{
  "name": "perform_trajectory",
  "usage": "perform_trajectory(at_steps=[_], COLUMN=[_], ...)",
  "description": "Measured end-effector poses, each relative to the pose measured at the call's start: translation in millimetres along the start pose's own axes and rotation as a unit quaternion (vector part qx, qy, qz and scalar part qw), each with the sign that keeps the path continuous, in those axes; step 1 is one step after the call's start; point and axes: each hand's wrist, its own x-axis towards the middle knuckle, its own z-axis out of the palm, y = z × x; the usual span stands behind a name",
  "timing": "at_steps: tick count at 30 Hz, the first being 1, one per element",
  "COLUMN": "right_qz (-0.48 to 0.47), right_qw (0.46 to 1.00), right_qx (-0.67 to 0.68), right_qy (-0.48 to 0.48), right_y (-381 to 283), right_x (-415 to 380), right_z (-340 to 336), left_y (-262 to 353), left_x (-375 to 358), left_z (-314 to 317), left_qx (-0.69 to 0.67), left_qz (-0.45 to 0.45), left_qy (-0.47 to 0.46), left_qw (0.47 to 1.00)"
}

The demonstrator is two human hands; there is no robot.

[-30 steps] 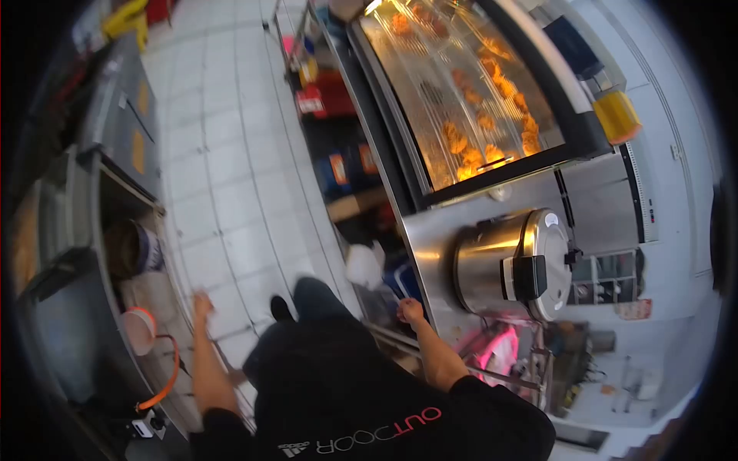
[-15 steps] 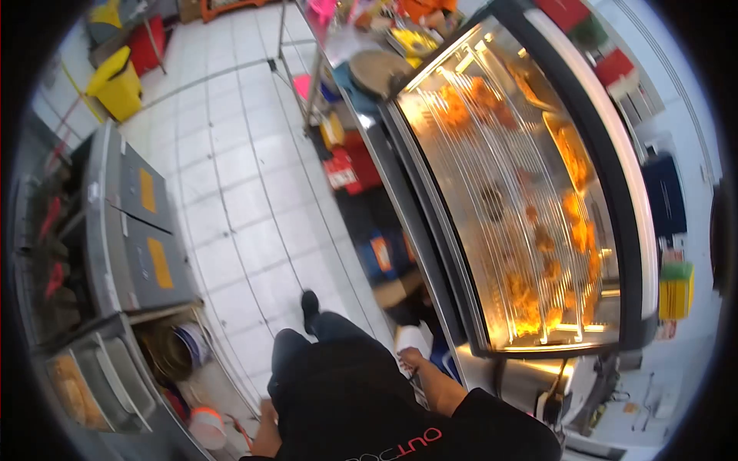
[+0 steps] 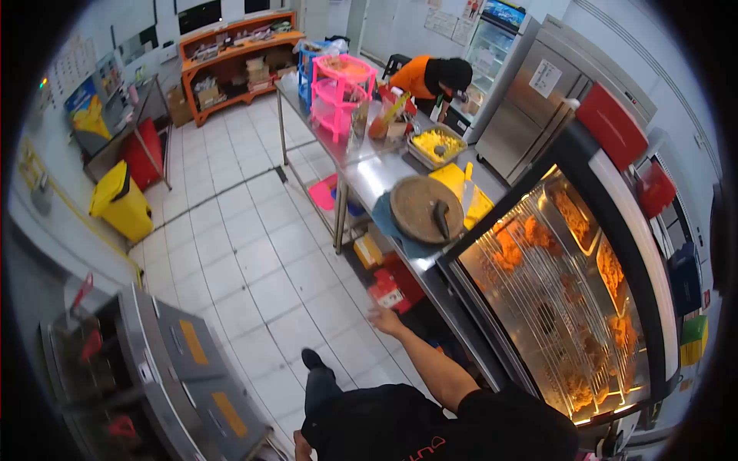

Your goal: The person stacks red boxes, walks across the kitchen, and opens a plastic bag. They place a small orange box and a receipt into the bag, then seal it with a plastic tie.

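Two bare hands show: the right hand [image 3: 387,320] loosely spread with nothing visible in it, the left hand [image 3: 302,446] partly hidden, its grip impossible to tell. Beyond the right hand a red box [image 3: 401,283] sits under the steel counter [image 3: 421,263], with the lit display case [image 3: 653,296] to that hand's right. The step appears to be walking, which calls for keeping the right arm clear of the counter's edge.
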Motion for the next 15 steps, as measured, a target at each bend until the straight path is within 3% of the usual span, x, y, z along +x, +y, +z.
perform_trajectory(at_steps=[3, 4, 5, 6, 7, 8, 11, 12, 13, 14, 15], right_qz=[0.161, 0.182, 0.215, 0.199, 0.315, 0.309, 0.433, 0.448, 0.369, 0.582, 0.584], right_qw=[0.977, 0.974, 0.968, 0.976, 0.940, 0.942, 0.874, 0.855, 0.866, 0.764, 0.758], right_qx=[0.139, 0.133, 0.117, -0.016, 0.107, 0.101, 0.210, 0.256, 0.335, 0.280, 0.289], right_qy=[0.006, 0.014, 0.057, 0.091, 0.078, 0.087, 0.070, 0.056, 0.050, 0.012, 0.024], right_y=[36.6, 86.9, 97.2, 127.6, 120.3, 136.2, 200.3, 225.7, 243.6, 185.7, 161.9], right_x=[22.3, 25.0, 10.2, -3.5, -25.5, -47.6, -108.8, -126.6, -142.6, -111.2, -88.5], right_z=[-9.6, -6.5, -10.0, -14.3, -22.4, -22.3, -5.0, 6.9, 18.5, 10.2, 12.0], left_y=[98.8, 143.6, 183.1, 218.0, 259.3, 307.7, 429.6, 457.7, 480.7, 498.4, 511.2], left_x=[88.9, 118.1, 142.7, 170.1, 188.8, 198.6, 226.4, 241.5, 257.9, 276.6, 288.2], left_z=[-63.1, -87.7, -107.8, -123.5, -144.0, -161.0, -191.6, -192.1, -194.4, -196.5, -195.8], left_qx=[0.046, 0.058, 0.063, 0.033, 0.007, 0.025, 0.082, 0.099, 0.115, 0.135, 0.146], left_qz=[0.100, 0.144, 0.182, 0.171, 0.161, 0.178, 0.253, 0.293, 0.331, 0.310, 0.318], left_qy=[0.061, 0.092, 0.125, 0.120, 0.116, 0.127, 0.182, 0.212, 0.240, 0.221, 0.222], left_qw=[0.992, 0.984, 0.973, 0.977, 0.980, 0.976, 0.947, 0.927, 0.905, 0.915, 0.910])
